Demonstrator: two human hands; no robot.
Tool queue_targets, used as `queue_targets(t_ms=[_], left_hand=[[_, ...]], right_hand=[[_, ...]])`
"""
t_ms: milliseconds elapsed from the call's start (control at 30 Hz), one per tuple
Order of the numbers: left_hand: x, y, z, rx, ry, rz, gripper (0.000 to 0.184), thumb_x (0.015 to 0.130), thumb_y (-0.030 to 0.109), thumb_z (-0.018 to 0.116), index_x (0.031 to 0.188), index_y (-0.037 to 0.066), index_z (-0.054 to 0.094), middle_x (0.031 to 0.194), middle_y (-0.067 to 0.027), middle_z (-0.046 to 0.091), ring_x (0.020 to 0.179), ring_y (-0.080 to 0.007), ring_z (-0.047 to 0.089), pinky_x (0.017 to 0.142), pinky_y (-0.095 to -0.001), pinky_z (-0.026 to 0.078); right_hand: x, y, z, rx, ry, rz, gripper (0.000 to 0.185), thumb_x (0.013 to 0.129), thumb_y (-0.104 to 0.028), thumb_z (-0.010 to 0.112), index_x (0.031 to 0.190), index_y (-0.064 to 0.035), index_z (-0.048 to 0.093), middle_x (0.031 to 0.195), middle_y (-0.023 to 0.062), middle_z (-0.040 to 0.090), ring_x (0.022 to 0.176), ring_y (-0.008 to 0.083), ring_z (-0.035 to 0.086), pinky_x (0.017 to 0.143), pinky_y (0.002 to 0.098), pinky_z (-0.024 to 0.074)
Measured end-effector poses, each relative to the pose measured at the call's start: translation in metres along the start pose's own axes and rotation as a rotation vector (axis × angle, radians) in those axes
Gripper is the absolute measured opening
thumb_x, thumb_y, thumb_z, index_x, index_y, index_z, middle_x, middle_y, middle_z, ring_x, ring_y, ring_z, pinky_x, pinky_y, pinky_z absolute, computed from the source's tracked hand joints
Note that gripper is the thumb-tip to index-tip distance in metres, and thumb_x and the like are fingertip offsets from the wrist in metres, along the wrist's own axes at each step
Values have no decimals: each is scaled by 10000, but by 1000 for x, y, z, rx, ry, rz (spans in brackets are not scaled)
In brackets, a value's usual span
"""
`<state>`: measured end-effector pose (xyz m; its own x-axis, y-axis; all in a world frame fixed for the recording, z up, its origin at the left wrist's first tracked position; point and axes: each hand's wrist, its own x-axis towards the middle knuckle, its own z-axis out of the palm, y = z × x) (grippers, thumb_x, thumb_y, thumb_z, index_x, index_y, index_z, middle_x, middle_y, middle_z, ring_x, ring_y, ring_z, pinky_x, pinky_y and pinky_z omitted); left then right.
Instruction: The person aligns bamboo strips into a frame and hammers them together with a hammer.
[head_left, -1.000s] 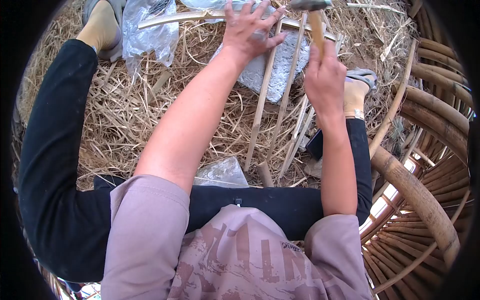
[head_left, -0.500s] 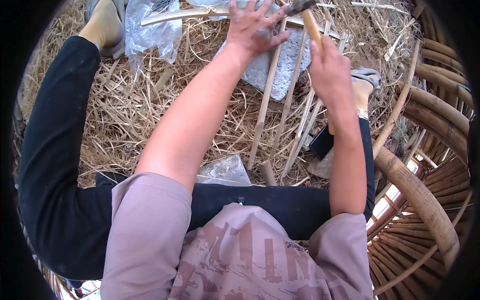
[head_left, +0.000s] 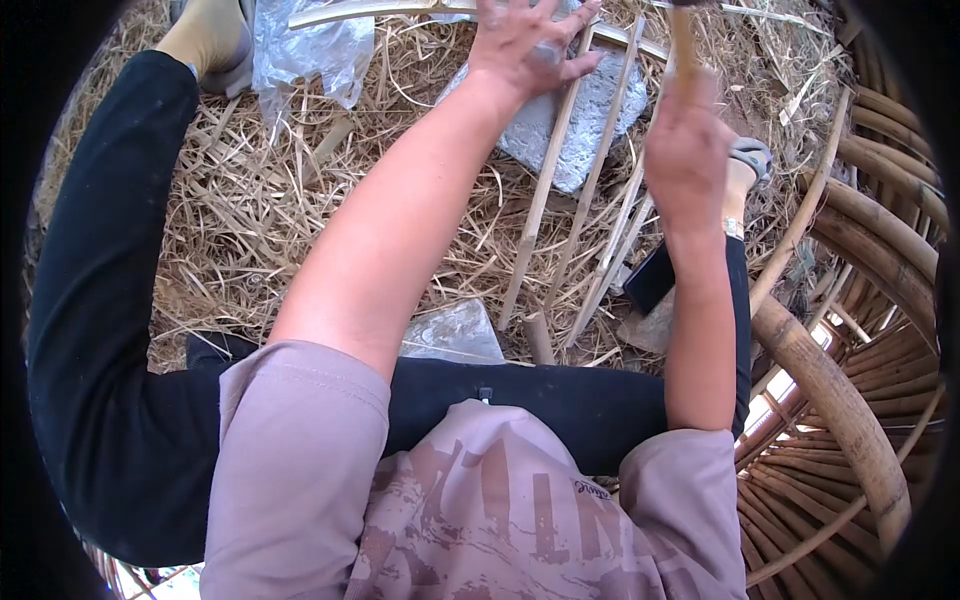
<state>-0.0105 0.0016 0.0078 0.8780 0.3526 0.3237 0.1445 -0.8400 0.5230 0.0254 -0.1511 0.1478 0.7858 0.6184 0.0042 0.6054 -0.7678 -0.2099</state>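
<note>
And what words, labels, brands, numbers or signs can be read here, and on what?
"ture": end of the small dark script on the T-shirt; its start is unclear.
Large brownish letters, same T-shirt: too folded and patchy to read as a sure word.
Hammer: blurred, no marking readable.

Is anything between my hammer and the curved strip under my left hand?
Your left hand covers part of the curved strip; its fingers block that stretch. Nothing visible stands between the hammer and the strip's right end, though the hammer's head is mostly out of view.
</note>
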Motion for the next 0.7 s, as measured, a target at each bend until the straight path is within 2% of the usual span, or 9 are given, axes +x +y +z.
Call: queue_targets(t_ms=[33, 67, 167, 200, 333, 467, 567, 600, 700], left_hand=[[2, -1, -1, 2, -15, 6, 677, 820, 579, 712, 1374, 198, 634, 1451, -133, 545, 1385, -335, 441, 1127, -719, 217], [4, 0, -1, 0, -31, 13, 673, 821, 578, 712, 1370, 197, 636, 1450, -134, 546, 1384, -337, 442, 1127, -719, 217], [2, 5, -11, -15, -59, -26, 659, 821, 573, 712, 1357, 195, 646, 1447, -136, 548, 1378, -337, 447, 1129, -714, 215], [-2, 3, -7, -18, -28, -24, 654, 821, 571, 712, 1352, 195, 649, 1443, -135, 550, 1377, -333, 449, 1128, -716, 214], [3, 0, -2, -41, 33, 8, 638, 826, 563, 709, 1344, 195, 655, 1435, -133, 554, 1373, -321, 454, 1123, -722, 213], [2, 5, -8, -26, -5, -16, 634, 831, 557, 708, 1348, 194, 656, 1437, -134, 550, 1369, -316, 457, 1122, -722, 216], [1, 3, -4, -21, 20, 1, 633, 827, 552, 716, 1348, 195, 657, 1432, -133, 551, 1358, -317, 463, 1119, -714, 220], [2, 1, -3, -37, 34, 8, 638, 824, 552, 720, 1351, 197, 655, 1428, -131, 553, 1353, -316, 466, 1116, -707, 227], [3, 2, -2, -57, 49, 20, 656, 819, 554, 729, 1363, 199, 646, 1419, -127, 558, 1338, -314, 476, 1107, -683, 251]], right_hand=[[1, 4, 6, -69, -80, -9, 261, 1075, -264, 486, 1073, -9, 540, 696, 240, 645, 648, 443, 672, 572, 530, 494], [0, 7, 9, -26, -109, -36, 187, 1049, -202, 509, 1063, -16, 514, 679, 272, 642, 686, 485, 671, 555, 553, 515], [-2, -7, -3, 150, 21, 60, 183, 1045, -198, 514, 1074, -17, 509, 665, 272, 637, 677, 483, 671, 553, 557, 525], [-6, -9, -3, 181, 136, 51, 187, 1040, -201, 519, 1070, -17, 509, 657, 271, 634, 670, 484, 668, 558, 574, 527], [-8, 13, 17, -108, -48, -71, 221, 1074, -238, 499, 1080, -24, 554, 646, 214, 637, 596, 372, 691, 513, 498, 484], [-5, -1, 2, 103, 108, -12, 215, 1066, -230, 504, 1086, -20, 544, 673, 255, 634, 639, 433, 680, 526, 501, 499], [-5, 6, 11, 42, 96, -51, 216, 1066, -233, 501, 1087, -23, 550, 678, 250, 643, 637, 434, 680, 536, 501, 505], [-1, 6, 9, -157, -89, -34, 210, 1064, -229, 505, 1084, -26, 557, 679, 251, 643, 634, 440, 678, 539, 503, 500], [-1, 0, 0, -14, -60, 19, 208, 1061, -229, 497, 1096, -30, 549, 684, 260, 641, 666, 453, 683, 562, 525, 505]])
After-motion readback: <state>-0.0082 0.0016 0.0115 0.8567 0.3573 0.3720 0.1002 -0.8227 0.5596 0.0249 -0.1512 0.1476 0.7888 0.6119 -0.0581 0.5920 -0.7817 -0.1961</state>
